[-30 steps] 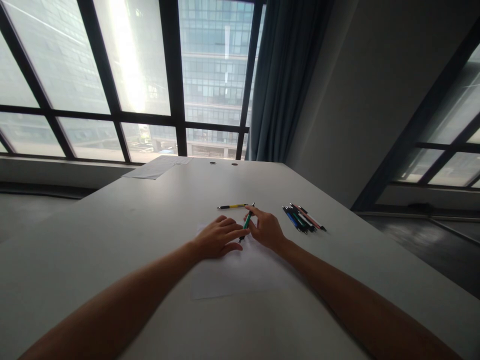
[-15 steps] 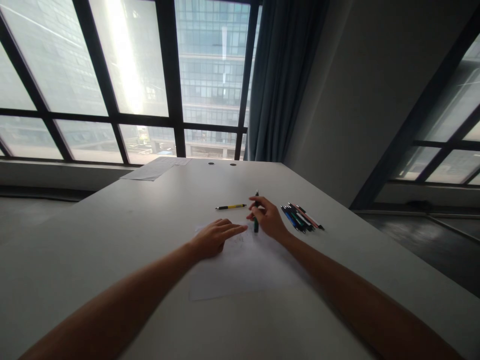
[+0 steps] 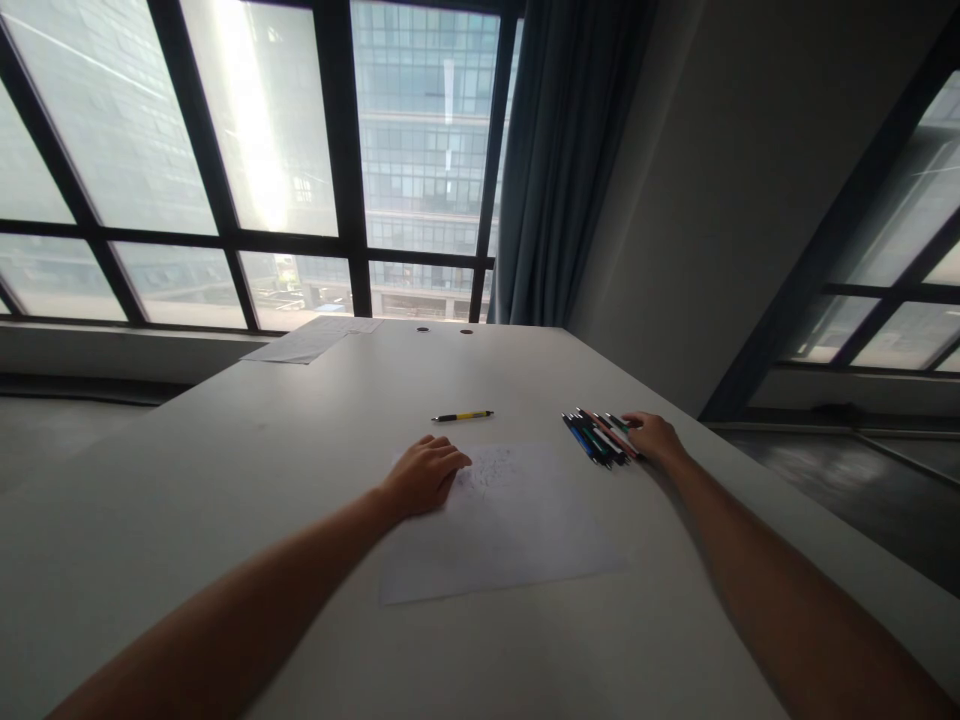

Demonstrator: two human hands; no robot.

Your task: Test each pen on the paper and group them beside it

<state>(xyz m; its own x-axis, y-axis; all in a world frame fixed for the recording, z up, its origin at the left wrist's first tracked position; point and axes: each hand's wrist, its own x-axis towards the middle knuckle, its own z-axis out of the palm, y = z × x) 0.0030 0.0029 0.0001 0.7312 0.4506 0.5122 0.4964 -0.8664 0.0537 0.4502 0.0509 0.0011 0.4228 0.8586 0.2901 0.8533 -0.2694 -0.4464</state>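
backlit by window (image 3: 247,120) glare, dim foreground, edge distortion

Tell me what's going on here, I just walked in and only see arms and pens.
A person sits at a grey table. The left hand rests flat on the near-left corner of a sheet of paper bearing faint scribbles. The right hand lies at the right edge of a bunch of pens, touching it; whether it grips one is unclear. A yellow pen lies alone beyond the sheet, and more papers sit near the window.
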